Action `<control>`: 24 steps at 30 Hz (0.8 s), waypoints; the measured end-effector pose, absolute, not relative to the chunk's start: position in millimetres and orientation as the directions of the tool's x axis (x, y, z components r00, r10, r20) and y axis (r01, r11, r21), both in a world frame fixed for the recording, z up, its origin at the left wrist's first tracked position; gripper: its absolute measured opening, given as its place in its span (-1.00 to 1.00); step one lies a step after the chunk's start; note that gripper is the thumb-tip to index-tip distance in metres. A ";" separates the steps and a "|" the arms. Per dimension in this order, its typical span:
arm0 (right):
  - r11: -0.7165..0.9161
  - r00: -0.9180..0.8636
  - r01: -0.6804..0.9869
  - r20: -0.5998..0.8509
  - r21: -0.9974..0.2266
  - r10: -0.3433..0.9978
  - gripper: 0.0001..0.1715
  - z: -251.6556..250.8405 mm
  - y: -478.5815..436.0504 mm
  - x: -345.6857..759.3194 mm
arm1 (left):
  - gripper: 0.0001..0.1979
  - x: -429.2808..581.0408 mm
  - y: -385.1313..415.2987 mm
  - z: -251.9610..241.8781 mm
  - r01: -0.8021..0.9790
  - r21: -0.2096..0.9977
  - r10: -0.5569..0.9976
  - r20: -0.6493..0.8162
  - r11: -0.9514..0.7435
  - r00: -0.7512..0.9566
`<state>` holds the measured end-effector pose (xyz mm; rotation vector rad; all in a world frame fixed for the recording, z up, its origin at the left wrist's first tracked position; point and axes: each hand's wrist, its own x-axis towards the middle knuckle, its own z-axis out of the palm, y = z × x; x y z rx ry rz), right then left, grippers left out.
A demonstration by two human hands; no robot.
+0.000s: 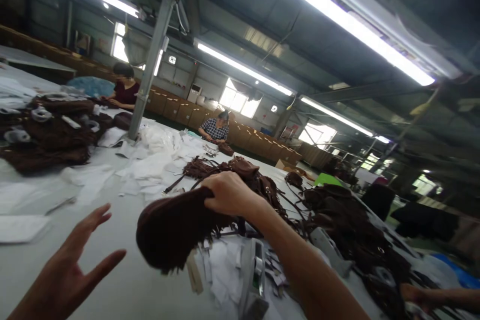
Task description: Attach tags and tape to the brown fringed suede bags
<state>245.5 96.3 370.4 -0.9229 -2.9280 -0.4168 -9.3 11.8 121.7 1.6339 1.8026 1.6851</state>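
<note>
My right hand (pixel 229 194) grips a dark brown fringed bag (pixel 172 227) by its upper edge and holds it over the white table (pixel 108 290). The bag's rounded bottom points left, toward my other hand. Thumb and fingers spread apart, my left hand (pixel 78 255) is empty in the air, left of the bag and not touching it. Beyond my right hand lies a pile of brown fringed bags (pixel 243 167) with straps. Below my right forearm are loose white paper pieces (pixel 223 265) and a grey-white device (pixel 255 275), its kind unclear.
More brown bags (pixel 345 215) lie at right, where another person's hand (pixel 416 296) reaches in. A brown heap with white rolls (pixel 56 130) is at left, near a metal post (pixel 152 65). Crumpled white wrapping (pixel 153 152) covers the table's middle. Two people work across the table.
</note>
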 end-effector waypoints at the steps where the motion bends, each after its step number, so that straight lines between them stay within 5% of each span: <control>1: 0.830 -0.875 0.469 0.031 0.303 0.483 -0.90 359.8 83.4 233.4 | -0.14 -2.7 5.7 137.5 0.587 0.754 0.775 0.549 -0.295 -0.314; 5: 0.947 -0.975 0.114 -0.147 0.300 0.164 -0.89 306.5 36.6 191.8 | -0.20 36.1 -4.6 151.7 0.278 0.924 0.948 0.301 -0.263 -0.104; 8: 0.958 -0.996 0.086 0.000 0.274 0.090 -0.84 279.1 25.3 189.5 | -0.51 54.6 -3.1 121.8 0.056 0.994 0.995 0.091 -0.089 -0.029; 11: 0.925 -0.865 0.379 0.367 0.029 0.343 -0.86 264.2 41.8 226.4 | -0.66 49.8 -2.0 80.2 -0.205 0.963 0.983 -0.183 0.174 -0.027; 13: 0.676 -0.471 0.591 0.491 -0.441 0.733 -0.78 245.9 61.2 266.2 | -0.65 35.9 -3.8 54.2 -0.480 0.785 0.903 -0.428 0.392 0.037; 15: 0.168 0.110 0.439 0.239 -0.883 0.965 -0.68 212.7 79.4 305.1 | -0.64 19.5 -7.5 33.0 -0.623 0.596 0.820 -0.556 0.506 0.135; 20: -0.270 0.264 0.236 -0.206 -0.933 0.942 -0.51 97.2 98.2 335.4 | -0.63 -2.2 -16.7 3.9 -0.609 0.504 0.725 -0.665 0.612 0.180; 24: -0.410 0.202 0.061 -0.391 -0.910 0.898 -0.48 36.0 107.6 297.6 | -0.47 1.0 -19.7 0.5 -0.683 0.494 0.748 -0.653 0.539 0.118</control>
